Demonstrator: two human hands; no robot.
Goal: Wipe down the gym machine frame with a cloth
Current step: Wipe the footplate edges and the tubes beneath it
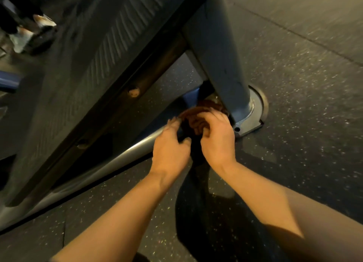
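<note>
No readable text, label, brand, number or sign anywhere in view. Gym machine frame (pixel 222 51): plain painted metal, no lettering visible. Ribbed footplate (pixel 94 51): tread pattern only, no markings. Cloth (pixel 198 122): no tag or print seen. Speckled floor (pixel 294 124): bare of signs. Picture blurred and dim, so any small print would be unreadable.

Both forearms are bare to the frame's lower edge, with no sleeves in view. The left hand (pixel 170 153) and right hand (pixel 217 138) wear no gloves, rings or watch.
</note>
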